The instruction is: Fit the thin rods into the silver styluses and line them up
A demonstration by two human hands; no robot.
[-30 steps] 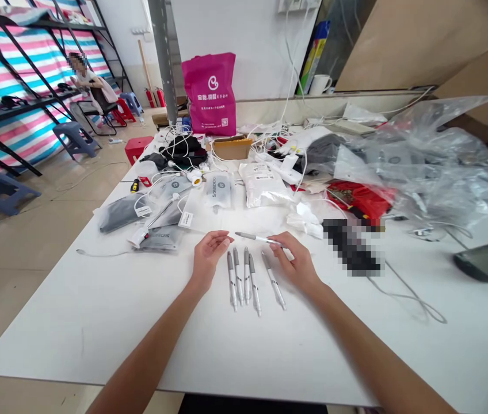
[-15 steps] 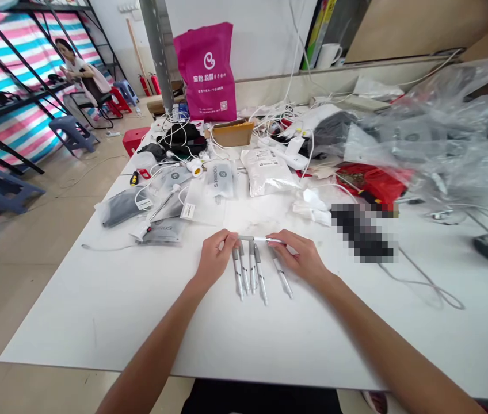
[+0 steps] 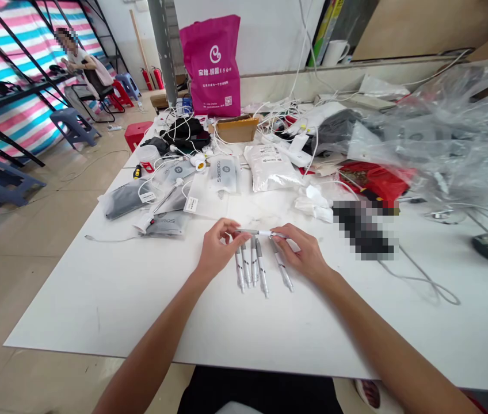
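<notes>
Between my two hands a white and grey pen (image 3: 263, 233) is held level, crosswise above the table. My left hand (image 3: 220, 244) pinches its grey end, and my right hand (image 3: 300, 247) grips the other end. Just below lie several similar pens (image 3: 253, 264), side by side on the white table (image 3: 140, 310), with their grey ends pointing away from me. One more pen (image 3: 285, 270) lies apart from that group, its upper end partly hidden by my right hand.
Packaged pouches (image 3: 166, 224), a white packet (image 3: 272, 167) and tangled cables spread across the back. A magenta bag (image 3: 212, 69) stands behind them. Clear plastic wrap (image 3: 442, 132) is heaped at right, near a blurred dark object (image 3: 362, 230). A person (image 3: 84, 69) sits far left.
The view has shifted slightly. Both hands still hold the same pen; my left fingers have changed their pose on its grey end. The pens on the table keep their arrangement.
</notes>
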